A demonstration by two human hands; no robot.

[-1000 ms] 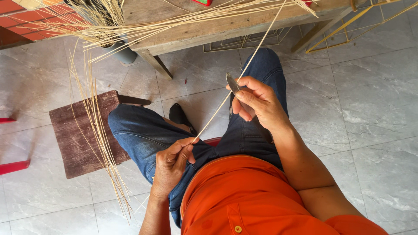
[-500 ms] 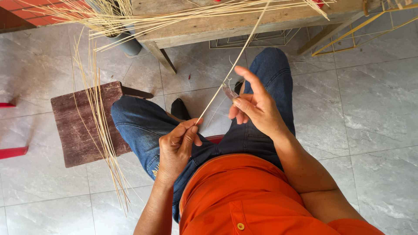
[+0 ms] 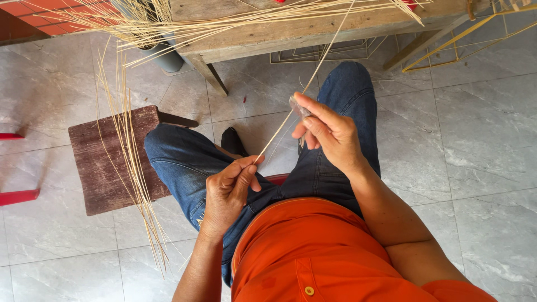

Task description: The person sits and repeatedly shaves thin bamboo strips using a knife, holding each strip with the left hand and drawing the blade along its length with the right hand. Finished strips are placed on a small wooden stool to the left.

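Grey marbled floor tiles (image 3: 475, 140) fill the scene, seen from above a seated person in an orange shirt (image 3: 313, 251) and blue jeans (image 3: 190, 162). Across the top runs a rough wooden table (image 3: 291, 28), its edge draped with a loose sheaf of pale straw-coloured strips (image 3: 184, 22) that fan out to the left. More of these strips hang down in a bundle (image 3: 131, 162) over a dark wooden stool (image 3: 112, 159) standing just beside the person's left knee. A yellow wire frame (image 3: 470, 33) leans under the table at right, and a grey pot (image 3: 165, 56) stands by the table leg.

One single thin strip (image 3: 305, 89) is stretched taut on a diagonal, running from the table edge down to the lap. The right hand (image 3: 330, 134) is raised over the right thigh, its grip pressed together on a small grey blade (image 3: 297, 105) held between thumb and forefinger, with the blade laid against the strip partway along its length. The left hand (image 3: 229, 193) sits lower and nearer the body, its grip pinching the strip's lower end between thumb and fingertips at the point where the strip stops. So the strip lies between the two hands, above the left grip and passing just under the right one, the two hands near each other but apart.
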